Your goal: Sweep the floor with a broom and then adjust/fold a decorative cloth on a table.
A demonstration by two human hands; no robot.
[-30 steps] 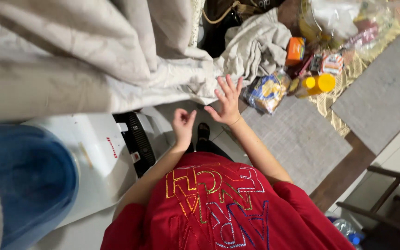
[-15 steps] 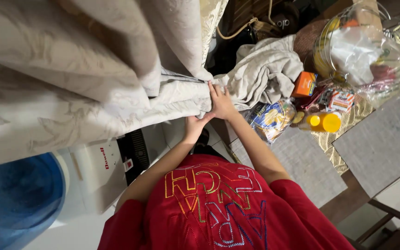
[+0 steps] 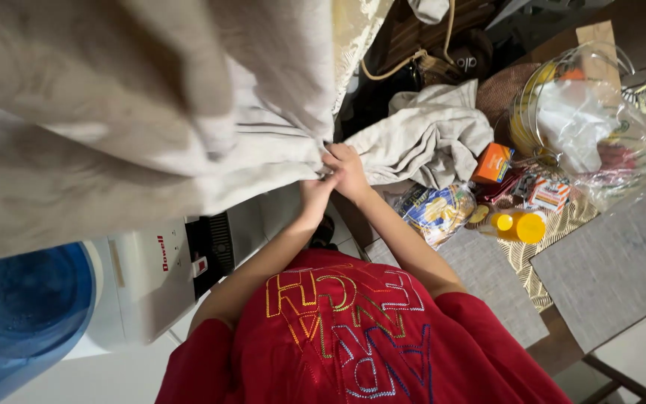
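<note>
2 hands (image 3: 336, 178) prob. pinching soft, creased beige curtain (image 3: 188, 127).

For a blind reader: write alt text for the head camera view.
Seen from above, a person in a red shirt bunches the edge of a large beige curtain, left hand and right hand gripping it together. A white water dispenser stands below the curtain; a table to the right holds a crumpled cloth, snack bag and yellow bottle.

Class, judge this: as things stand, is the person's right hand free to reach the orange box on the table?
Probably not at once: the right hand is gripping the beige cloth alongside the left hand. The orange box lies unobstructed nearby.
</note>
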